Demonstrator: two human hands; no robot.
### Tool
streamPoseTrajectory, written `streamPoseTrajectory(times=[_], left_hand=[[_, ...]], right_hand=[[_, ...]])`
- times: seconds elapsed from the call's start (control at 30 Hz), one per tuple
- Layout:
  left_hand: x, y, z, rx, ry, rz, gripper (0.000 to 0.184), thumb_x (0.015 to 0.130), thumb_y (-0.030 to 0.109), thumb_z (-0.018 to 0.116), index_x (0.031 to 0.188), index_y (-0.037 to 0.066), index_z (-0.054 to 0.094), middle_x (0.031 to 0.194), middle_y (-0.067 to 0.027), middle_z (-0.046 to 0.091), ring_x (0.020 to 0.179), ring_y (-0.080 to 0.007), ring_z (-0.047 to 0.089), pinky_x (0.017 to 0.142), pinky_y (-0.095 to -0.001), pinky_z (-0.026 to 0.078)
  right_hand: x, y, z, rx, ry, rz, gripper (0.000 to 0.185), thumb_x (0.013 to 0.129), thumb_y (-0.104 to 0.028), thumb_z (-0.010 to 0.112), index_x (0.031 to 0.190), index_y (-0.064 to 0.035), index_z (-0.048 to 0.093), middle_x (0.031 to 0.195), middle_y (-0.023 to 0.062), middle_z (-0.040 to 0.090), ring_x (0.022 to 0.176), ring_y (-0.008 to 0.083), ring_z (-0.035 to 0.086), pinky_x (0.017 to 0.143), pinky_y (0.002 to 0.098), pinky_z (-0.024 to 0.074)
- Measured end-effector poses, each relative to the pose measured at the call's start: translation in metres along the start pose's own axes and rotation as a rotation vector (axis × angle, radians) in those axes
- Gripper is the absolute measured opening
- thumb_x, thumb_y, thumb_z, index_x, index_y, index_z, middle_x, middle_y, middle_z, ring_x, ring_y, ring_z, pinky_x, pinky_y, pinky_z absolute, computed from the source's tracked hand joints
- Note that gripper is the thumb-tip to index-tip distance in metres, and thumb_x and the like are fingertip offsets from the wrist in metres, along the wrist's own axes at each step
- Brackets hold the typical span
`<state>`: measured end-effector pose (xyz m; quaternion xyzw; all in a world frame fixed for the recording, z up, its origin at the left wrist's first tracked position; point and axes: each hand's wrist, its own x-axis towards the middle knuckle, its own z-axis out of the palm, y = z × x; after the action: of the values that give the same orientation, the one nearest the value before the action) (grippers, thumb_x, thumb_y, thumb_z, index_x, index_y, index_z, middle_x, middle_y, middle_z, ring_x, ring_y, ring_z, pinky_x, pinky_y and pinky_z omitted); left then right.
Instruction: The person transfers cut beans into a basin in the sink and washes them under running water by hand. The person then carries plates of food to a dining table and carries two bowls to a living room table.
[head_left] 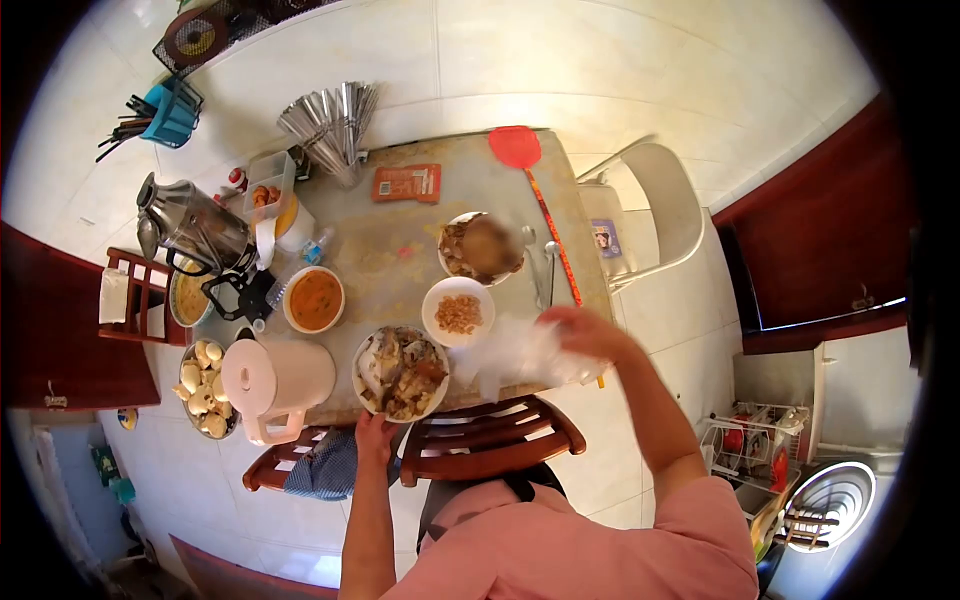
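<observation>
Right Hand [580, 336] on the Plastic Film [520, 350], Left Hand [374, 437] at the Fish Bowl [432, 405]!

From my remote seat I've got the right hand out to the right of the peanut bowl [440, 295], fingers bent and closed on the plastic film. It's a pale, see-through smear on my feed, reaching leftward to just beside that peanut bowl's near side.

Over to the left hand: it's at the near rim of the fish bowl, touching, though how tightly the fingers close I cannot tell. That fish bowl, heaped with chunks, sits to the near left of the peanut bowl, close beside it.

Beyond the peanut bowl, a loaded dish [446, 262] carries a round brown blur I can't make out. Left of it, well apart, an orange soup [316, 300]; nearer and farther left, the pale pink electric kettle [290, 378]. Far right beyond it lies a red fly swatter [514, 148], and straight toward me stands a wooden chair [480, 465]!
</observation>
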<state>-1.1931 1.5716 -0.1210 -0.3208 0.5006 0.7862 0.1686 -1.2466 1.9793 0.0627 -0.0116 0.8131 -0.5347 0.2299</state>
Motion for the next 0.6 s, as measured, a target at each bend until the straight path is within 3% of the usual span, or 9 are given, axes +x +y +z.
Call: streamPoseTrajectory(times=[0.1,0.17,0.3,0.33,0.4,0.6], left_hand=[[-0.013,0.006,-0.003,0.0,0.012,-0.009,0.037,0.081,0.002,0.044,0.118,0.008,0.045,0.105,-0.0082,0.057,0.092,-0.0219,0.058,0.078,-0.0383,0.048],[-0.011,0.006,0.001,0.005,0.026,-0.014,0.037,0.081,0.003,0.044,0.117,0.008,0.045,0.105,-0.0079,0.057,0.092,-0.0216,0.058,0.078,-0.0382,0.048],[-0.024,0.016,0.006,-0.005,0.052,-0.05,0.037,0.081,0.004,0.045,0.118,0.008,0.046,0.106,-0.0075,0.057,0.094,-0.0211,0.057,0.077,-0.037,0.048],[-0.023,0.015,0.007,-0.015,0.052,-0.05,0.037,0.081,0.004,0.045,0.118,0.009,0.046,0.106,-0.0075,0.057,0.094,-0.021,0.057,0.077,-0.0364,0.048],[-0.024,0.017,0.011,-0.014,0.064,-0.052,0.036,0.082,0.004,0.044,0.118,0.008,0.045,0.106,-0.008,0.057,0.094,-0.0215,0.057,0.077,-0.0366,0.048],[-0.029,0.021,0.016,-0.073,0.094,-0.017,0.035,0.085,0.001,0.041,0.12,0.001,0.042,0.112,-0.0124,0.053,0.099,-0.0257,0.056,0.083,-0.0403,0.049]], right_hand=[[0.004,-0.013,-0.045,0.161,0.312,-0.065,0.044,0.07,-0.005,0.055,0.114,-0.0027,0.05,0.097,0.0076,0.06,0.089,0.0129,0.056,0.076,0.0267,0.0461],[0.027,-0.003,-0.077,-0.037,0.471,-0.088,0.044,0.071,-0.007,0.058,0.114,-0.0027,0.05,0.099,0.0088,0.059,0.09,0.014,0.056,0.077,0.0275,0.0459],[0.096,0.003,-0.108,-0.407,0.723,-0.176,0.041,0.072,-0.007,0.055,0.113,-0.0076,0.052,0.104,0.0169,0.058,0.092,0.0281,0.058,0.079,0.0333,0.0455],[0.115,0.008,-0.111,-0.401,0.718,-0.185,0.041,0.072,-0.007,0.055,0.113,-0.0076,0.052,0.104,0.0169,0.058,0.092,0.0281,0.058,0.079,0.0333,0.0455],[0.154,0.014,-0.113,-0.549,0.876,-0.417,0.038,0.073,-0.007,0.052,0.111,-0.0103,0.053,0.104,0.0182,0.056,0.092,0.0337,0.056,0.079,0.0359,0.0454],[0.232,0.055,-0.117,-0.701,0.829,-0.369,0.041,0.072,-0.007,0.055,0.113,-0.0077,0.05,0.105,0.0172,0.055,0.098,0.0351,0.052,0.084,0.0387,0.0425]])
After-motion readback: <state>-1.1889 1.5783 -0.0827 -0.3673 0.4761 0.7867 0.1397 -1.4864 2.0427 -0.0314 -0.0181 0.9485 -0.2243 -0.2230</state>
